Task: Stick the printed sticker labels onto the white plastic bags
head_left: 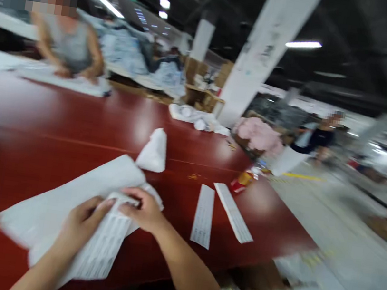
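Note:
A white sheet of printed labels [103, 247], with rows of dark print, lies slanted between my hands above the table's near edge. My left hand [83, 225] is closed on its left side, thumb on top near the upper end. At the top right corner, my right hand [144, 210] pinches the same sheet with bent fingers; the fingertips are partly blurred. Beneath the sheet and both hands are flat white packages [79, 191], apparently in plastic film, lying overlapped on the table.
The dark red table [163, 260] bears two more label strips [203, 218] [234, 214], a white cone-shaped object [154, 151], a red-yellow bottle [244, 178] and white cloth [197, 117]. One person [67, 45] works across the table; another [318, 138] stands far right. A pillar [260, 53] rises behind.

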Demonstrator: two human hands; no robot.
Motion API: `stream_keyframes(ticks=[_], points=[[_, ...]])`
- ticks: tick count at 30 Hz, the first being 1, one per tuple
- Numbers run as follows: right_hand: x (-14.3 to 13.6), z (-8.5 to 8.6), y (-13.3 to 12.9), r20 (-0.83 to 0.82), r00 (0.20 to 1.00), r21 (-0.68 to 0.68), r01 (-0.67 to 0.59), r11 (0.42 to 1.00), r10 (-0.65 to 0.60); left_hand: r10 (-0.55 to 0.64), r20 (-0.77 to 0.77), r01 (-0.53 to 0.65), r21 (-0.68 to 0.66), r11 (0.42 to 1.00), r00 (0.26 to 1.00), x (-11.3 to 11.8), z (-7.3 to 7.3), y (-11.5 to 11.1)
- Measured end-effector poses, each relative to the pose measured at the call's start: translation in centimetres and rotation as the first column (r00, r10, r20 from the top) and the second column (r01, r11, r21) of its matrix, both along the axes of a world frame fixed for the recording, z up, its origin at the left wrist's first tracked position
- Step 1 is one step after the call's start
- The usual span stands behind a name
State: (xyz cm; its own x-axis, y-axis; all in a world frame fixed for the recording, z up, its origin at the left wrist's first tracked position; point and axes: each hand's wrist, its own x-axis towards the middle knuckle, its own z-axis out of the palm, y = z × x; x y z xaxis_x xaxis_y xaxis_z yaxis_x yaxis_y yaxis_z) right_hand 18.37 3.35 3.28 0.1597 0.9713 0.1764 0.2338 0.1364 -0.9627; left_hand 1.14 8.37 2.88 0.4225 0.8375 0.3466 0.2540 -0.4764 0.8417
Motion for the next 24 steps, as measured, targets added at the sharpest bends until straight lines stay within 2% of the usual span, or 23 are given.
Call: stream_keyframes(ticks=[2,4,8,10,13,17,21,24], points=[[-0.2,0.3,0.2,0.015,1.000,0.008,-0.023,1.000,0.023,0.134,0.036,-0.127,-0.149,0.981,0.990,-0.5,-1.2,0.2],[-0.3,0.4,0.3,0.027,0.999,-0.003,-0.045,0.999,0.045,0.115,0.123,-0.082,-0.246,0.966,0.986,-0.6,-1.2,0.6],[-0.2,0.3,-0.1,0.055,0.997,-0.081,-0.054,0.995,0.059,-0.055,0.259,0.131,-0.285,0.949,0.964,-0.4,-0.4,0.7],[0.1,0.1,-0.2,0.106,0.994,-0.074,-0.029,0.997,0.036,-0.035,0.265,0.126,-0.332,0.935,0.963,-0.4,-0.6,0.5],[0.6,-0.3,0.1,0.182,0.983,-0.012,0.033,0.999,-0.030,0.089,0.285,0.034,-0.400,0.916,0.954,-0.4,-1.2,0.4],[0.7,-0.3,0.3,0.290,0.950,0.111,0.086,0.990,-0.115,0.110,0.274,0.008,-0.395,0.918,0.955,-0.3,-1.2,0.2],[0.0,0.8,-0.6,0.487,0.857,0.307,0.014,0.952,-0.169,0.137,0.167,-0.069,-0.361,0.930,0.976,-0.6,-1.0,0.3],[0.7,2.3,-1.9,0.431,0.880,0.319,0.056,0.946,-0.198,0.135,0.073,-0.107,-0.308,0.945,0.988,-0.8,-1.1,0.4]])
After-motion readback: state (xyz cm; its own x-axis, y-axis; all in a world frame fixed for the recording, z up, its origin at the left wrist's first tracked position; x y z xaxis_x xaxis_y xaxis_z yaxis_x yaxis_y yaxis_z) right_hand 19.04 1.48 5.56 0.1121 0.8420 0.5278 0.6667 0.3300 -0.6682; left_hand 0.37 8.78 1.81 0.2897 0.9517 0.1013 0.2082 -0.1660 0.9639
